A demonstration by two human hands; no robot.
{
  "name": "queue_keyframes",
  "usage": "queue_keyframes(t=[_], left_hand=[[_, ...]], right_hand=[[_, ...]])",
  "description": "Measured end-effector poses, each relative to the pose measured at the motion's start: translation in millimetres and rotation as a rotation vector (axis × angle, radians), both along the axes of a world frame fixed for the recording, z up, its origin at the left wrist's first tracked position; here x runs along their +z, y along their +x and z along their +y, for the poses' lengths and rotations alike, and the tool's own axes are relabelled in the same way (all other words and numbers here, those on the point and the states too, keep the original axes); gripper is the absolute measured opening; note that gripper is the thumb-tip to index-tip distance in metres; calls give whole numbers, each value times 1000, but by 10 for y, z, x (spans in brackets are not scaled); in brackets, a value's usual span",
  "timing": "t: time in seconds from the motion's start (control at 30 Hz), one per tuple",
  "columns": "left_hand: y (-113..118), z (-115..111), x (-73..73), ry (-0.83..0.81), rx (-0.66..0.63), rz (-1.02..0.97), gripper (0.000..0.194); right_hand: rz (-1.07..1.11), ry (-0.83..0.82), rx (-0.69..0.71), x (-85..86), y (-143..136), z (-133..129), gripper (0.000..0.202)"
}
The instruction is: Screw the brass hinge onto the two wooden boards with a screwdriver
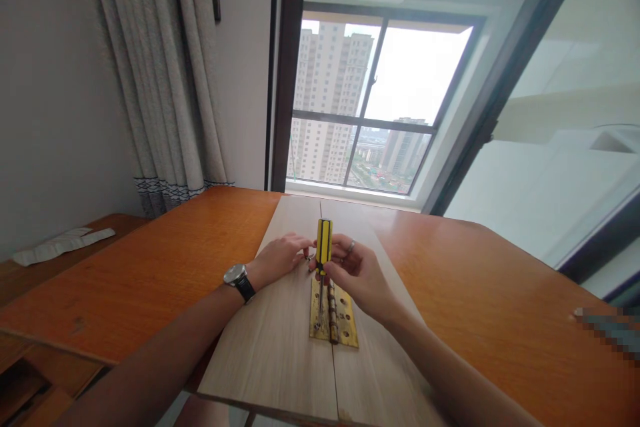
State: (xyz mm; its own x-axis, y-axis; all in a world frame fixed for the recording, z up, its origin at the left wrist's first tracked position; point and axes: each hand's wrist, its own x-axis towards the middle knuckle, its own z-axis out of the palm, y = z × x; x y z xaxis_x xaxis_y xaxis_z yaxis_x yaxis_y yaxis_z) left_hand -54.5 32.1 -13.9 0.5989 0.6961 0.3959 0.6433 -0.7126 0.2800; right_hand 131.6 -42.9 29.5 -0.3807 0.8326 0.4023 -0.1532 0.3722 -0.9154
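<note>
Upright in my right hand (363, 277) is a screwdriver with a yellow and black handle (325, 240). Its shaft points down at the left leaf of a brass hinge (320, 317), which lies spread flat with several screw holes. A ring shows on one right finger. My left hand (283, 255), with a watch at the wrist, rests on the pale wooden boards (273, 347), fingers stretched toward the screwdriver handle. Small dark pieces by its fingertips are too small to name. The hinge spans the seam between the two boards.
Under the boards is an orange-brown wooden table (480, 293). White paper strips (65, 245) lie at the far left. A grey curtain (165, 80) hangs behind, beside a window (385, 100). A blurred grey object (607, 332) sits near the right edge.
</note>
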Motion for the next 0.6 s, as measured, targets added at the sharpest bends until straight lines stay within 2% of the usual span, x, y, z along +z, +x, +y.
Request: queue_keyframes(t=[0.13,0.37,0.6], left_hand=[[6,-7,12,8,-14,31,42],[8,-11,15,2,-64,28,33],[10,-5,-4,18,-70,23,26]], right_hand=[[2,5,-22,-10,3,14,26],[-54,58,7,-21,25,14,19],[-98,178,11,44,28,-18,22]])
